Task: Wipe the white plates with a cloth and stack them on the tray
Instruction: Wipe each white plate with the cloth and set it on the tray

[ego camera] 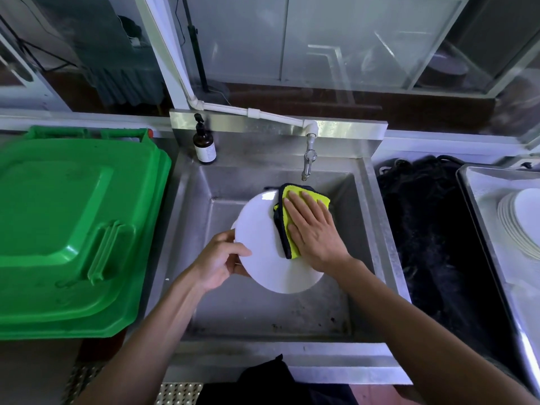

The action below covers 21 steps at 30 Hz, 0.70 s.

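A white plate (260,229) is held tilted over the steel sink (204,194). My left hand (219,261) grips its lower left rim, thumb on top and fingers curled beneath. My right hand (312,229) lies flat with straight fingers on a folded yellow cloth with dark edging (287,238), pressing it onto the right half of the plate. A stack of white plates (517,223) rests on a metal tray (479,206) at the far right, partly cut off by the frame edge.
A green bin lid (73,223) fills the left side. A brown pump bottle (204,144) stands at the sink's back left corner. The tap (308,159) hangs over the cloth. A black mat (429,229) lies between sink and tray.
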Motion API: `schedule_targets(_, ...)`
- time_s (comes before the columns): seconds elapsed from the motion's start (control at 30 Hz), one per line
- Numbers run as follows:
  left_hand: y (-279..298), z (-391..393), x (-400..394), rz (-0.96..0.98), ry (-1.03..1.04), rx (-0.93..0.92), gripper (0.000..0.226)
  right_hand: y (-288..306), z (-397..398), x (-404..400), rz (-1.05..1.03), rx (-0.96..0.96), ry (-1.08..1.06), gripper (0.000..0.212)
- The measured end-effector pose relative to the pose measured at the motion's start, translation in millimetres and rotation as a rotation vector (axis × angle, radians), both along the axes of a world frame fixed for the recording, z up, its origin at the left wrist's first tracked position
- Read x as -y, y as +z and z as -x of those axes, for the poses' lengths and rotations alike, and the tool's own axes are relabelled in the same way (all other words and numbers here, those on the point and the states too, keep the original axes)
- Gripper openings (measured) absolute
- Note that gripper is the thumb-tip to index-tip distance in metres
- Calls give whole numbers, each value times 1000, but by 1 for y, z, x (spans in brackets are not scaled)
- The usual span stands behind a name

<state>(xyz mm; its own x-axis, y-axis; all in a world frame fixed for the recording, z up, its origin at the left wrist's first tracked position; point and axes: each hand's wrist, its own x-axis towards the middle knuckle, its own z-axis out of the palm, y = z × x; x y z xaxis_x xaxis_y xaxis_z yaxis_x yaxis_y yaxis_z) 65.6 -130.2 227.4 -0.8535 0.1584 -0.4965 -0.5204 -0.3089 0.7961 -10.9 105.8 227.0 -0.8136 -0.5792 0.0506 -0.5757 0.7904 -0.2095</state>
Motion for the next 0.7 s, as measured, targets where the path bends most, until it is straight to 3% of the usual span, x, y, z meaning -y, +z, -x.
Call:
schedule_targets(0.27, 2, 0, -7, -48, -148, -13, 35, 4, -17, 20, 43, -47, 276, 56)
schedule_targets(0.43, 1, -2, -6, -56, -148, 4, 34, 7, -16, 36, 61, -77, 329, 55)
schedule_targets(0.7, 0, -5, -10, 2, -11, 9, 42, 6, 2, 45, 119, -34, 103, 56)
